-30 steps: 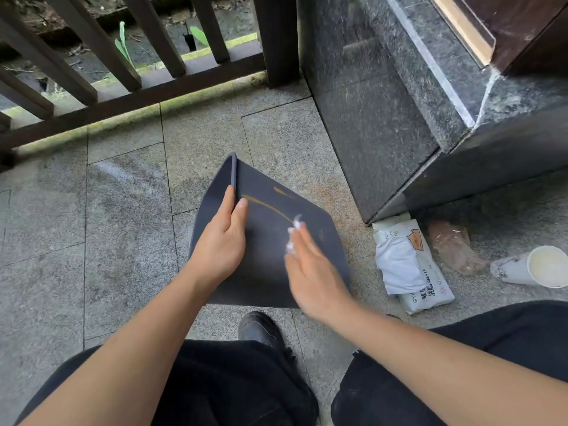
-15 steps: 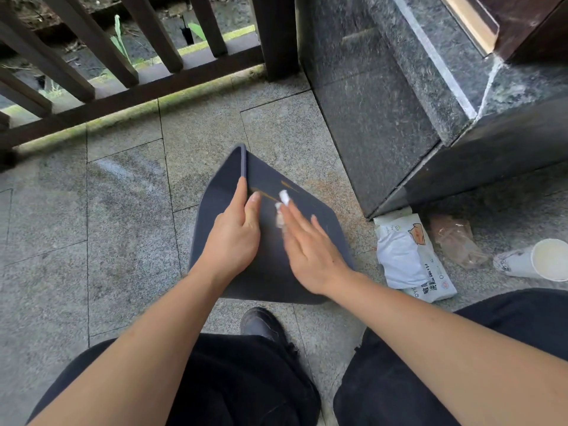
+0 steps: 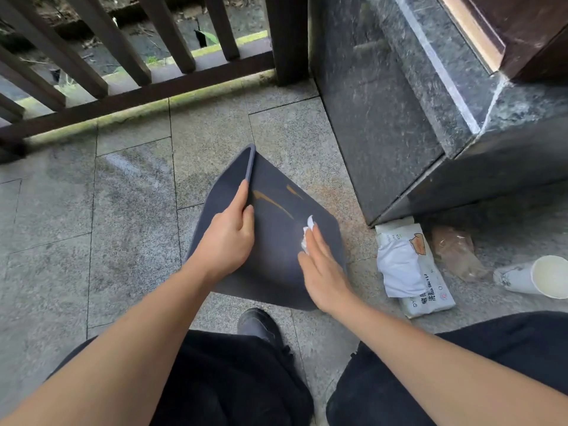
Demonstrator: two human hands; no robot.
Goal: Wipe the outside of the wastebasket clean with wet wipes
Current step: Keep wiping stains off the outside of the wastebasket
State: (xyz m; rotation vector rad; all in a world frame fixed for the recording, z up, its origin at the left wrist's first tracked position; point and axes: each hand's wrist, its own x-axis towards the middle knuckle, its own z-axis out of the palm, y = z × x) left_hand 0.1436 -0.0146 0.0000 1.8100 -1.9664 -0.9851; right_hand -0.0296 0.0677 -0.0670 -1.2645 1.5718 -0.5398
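I see even, soft daylight entering past the railing [image 3: 135, 72]; shadows faint, wide-angle bending at edges, slight overall softness.

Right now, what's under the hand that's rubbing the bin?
A crumpled white wet wipe peeks out beneath the fingers of the right hand, pressed against the dark wastebasket. The hand covers most of the wipe.
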